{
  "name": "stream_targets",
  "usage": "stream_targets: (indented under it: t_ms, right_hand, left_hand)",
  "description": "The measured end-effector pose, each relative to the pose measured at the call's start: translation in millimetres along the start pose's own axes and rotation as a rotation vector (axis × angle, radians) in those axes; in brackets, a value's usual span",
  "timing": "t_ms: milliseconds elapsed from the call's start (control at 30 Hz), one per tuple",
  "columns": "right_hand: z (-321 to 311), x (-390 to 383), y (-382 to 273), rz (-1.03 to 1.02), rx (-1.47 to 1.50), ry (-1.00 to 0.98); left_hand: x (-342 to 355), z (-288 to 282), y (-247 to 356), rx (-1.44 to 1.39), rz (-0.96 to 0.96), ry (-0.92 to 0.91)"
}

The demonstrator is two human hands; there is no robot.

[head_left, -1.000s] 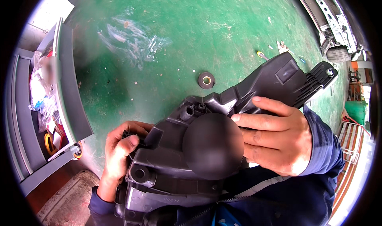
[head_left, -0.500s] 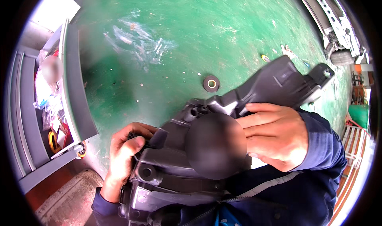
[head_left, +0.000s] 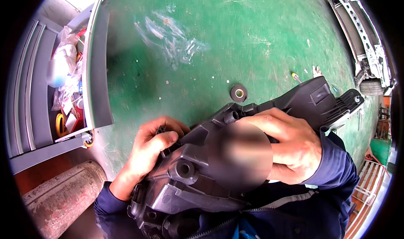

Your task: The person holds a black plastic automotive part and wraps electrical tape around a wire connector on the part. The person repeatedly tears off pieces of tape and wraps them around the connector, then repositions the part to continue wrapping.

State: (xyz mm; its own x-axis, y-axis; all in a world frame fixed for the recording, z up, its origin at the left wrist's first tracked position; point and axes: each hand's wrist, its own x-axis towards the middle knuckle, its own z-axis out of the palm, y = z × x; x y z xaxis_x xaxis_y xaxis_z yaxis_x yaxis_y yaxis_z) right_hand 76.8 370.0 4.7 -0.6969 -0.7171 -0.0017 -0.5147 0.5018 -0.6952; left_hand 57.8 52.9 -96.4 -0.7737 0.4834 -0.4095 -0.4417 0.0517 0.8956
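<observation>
A large black plastic housing, shaped like the back of a car headlight (head_left: 181,197), lies tilted against my front, its long bracketed arm reaching to the far right. At its left edge my left hand (head_left: 147,144) is closed on it, thumb and bent fingers pinching around a small black part of the rim. My right hand (head_left: 290,148) lies over the middle of the housing with its fingers curled inward. A round blurred patch covers those fingertips and the housing's centre, so whatever they grip is hidden.
On the green floor (head_left: 210,33) beyond the housing lie a black tape roll (head_left: 238,93) and a yellow-handled tool (head_left: 296,77). An open grey drawer (head_left: 99,66) stands at left, above a worn cylinder (head_left: 67,197). A slatted bench (head_left: 368,184) and car front parts (head_left: 357,33) are at right.
My right hand's fingers were stretched flatter across the housing and are now curled in. Both hands and the housing sit slightly differently, and the whole view has shifted, with the floor items further right.
</observation>
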Motion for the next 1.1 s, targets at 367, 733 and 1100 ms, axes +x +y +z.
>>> stream_targets:
  t_ms: [367, 733, 1100]
  right_hand:
    - [-68.4, -137.3, 101.9, 0.009, 0.523, 1.001]
    - [-33.8, -104.2, 222.6, 0.281, 1.630, 0.256]
    - [-45.5, -107.7, 201.8, 0.054, 1.574, 0.259]
  left_hand:
    - [2.4, -6.6, -14.4, -0.034, 0.059, -0.039]
    - [-87.8, -83.4, -43.6, 0.134, -0.212, 0.000]
    - [-128.6, -4.1, 72.4, 0.660, 0.892, -0.315]
